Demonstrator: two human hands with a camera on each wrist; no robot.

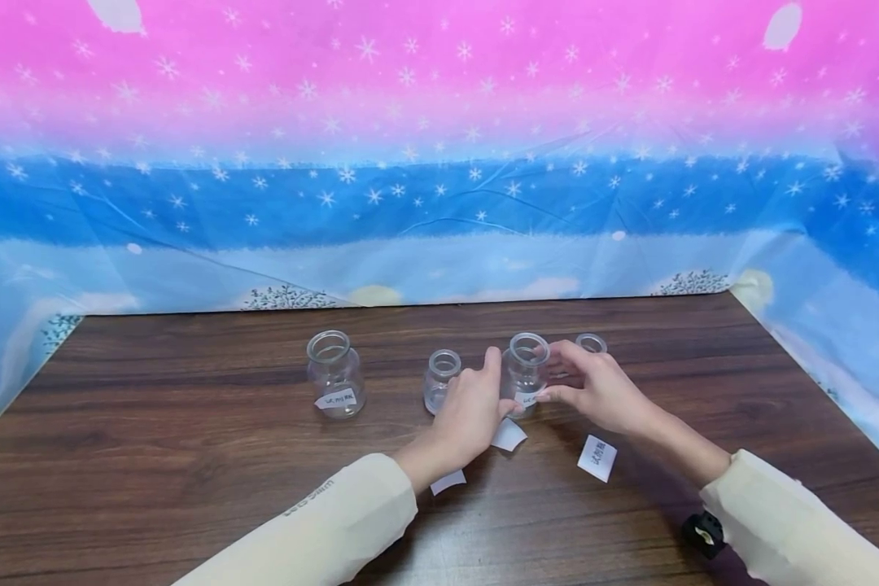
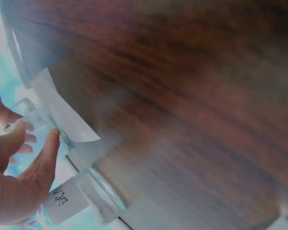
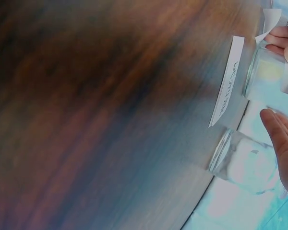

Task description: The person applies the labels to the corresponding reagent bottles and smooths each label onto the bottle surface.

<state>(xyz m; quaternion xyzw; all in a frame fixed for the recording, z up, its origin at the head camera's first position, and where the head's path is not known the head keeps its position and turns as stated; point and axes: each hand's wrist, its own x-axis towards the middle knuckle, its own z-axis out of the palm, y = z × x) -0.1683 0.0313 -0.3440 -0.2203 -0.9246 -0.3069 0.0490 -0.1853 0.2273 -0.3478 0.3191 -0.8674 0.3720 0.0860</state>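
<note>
A clear glass jar (image 1: 524,373) with a white label (image 1: 527,399) stands between both hands. My right hand (image 1: 606,392) holds its right side, fingers behind it and thumb at the label's edge. On the other side, my left hand (image 1: 469,413) touches the label area with its thumb while the index finger points up. A smaller glass jar (image 1: 439,381) sits just left of that hand; the left wrist view shows handwriting on its label (image 2: 67,200). Another small jar (image 1: 592,342) is mostly hidden behind my right hand.
A larger labelled jar (image 1: 335,366) stands at the left. White paper pieces lie near the hands: one with handwriting (image 1: 597,458) at the right, a second piece (image 1: 509,435) below the held jar, and a third (image 1: 448,482) by the left wrist. A patterned cloth (image 1: 439,195) hangs behind the table.
</note>
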